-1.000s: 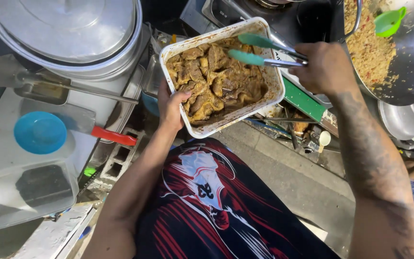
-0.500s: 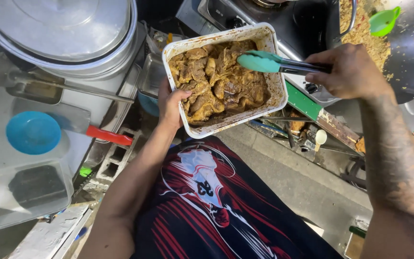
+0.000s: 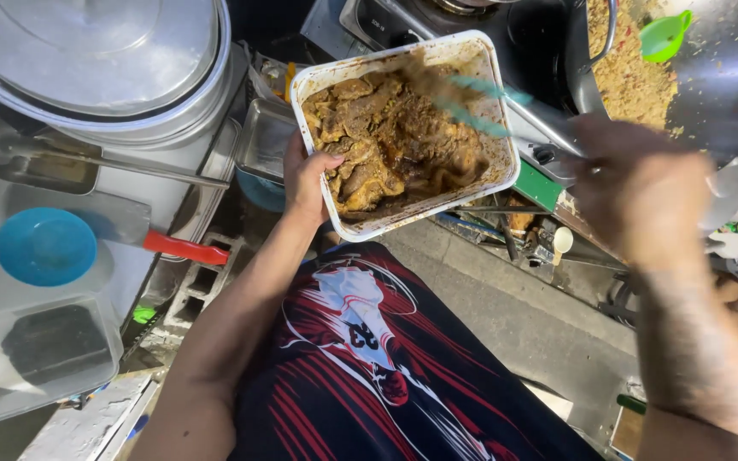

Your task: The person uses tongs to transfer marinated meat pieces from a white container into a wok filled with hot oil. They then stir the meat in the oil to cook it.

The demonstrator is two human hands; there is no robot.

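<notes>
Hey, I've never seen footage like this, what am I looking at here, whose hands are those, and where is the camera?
There is no machine here. A person wears a camera on the head, so the one picture looks straight down at their own arms and patterned shirt.

The left hand grips the edge of a white rectangular container filled with brown, saucy pieces of meat. The right hand is blurred by motion; it holds green-tipped tongs over the food.

To the upper right is a large metal wok of fried rice with a green scoop in it, sitting beside a stove. On the left stand a big metal pot lid, a small blue bowl, and a flat tool with a red handle. Below is a concrete floor.
</notes>
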